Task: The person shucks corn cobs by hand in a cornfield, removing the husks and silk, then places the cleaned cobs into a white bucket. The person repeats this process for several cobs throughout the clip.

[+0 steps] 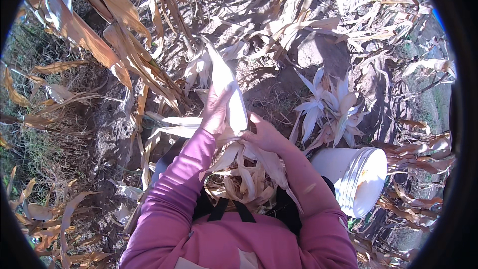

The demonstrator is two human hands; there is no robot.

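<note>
Corn ear (230,100), one, wrapped in pale dry husk, stands upright at the centre of the view between two hands; the left hand (215,112) grips its left side with fingers closed around the husk; the right hand (266,135) clasps the peeled husk leaves at its base, just below and to the right; one white plastic bucket (357,174) lies tipped on the soil beside the right elbow; one heap of shed husks (328,107) rests beyond the bucket.
</note>
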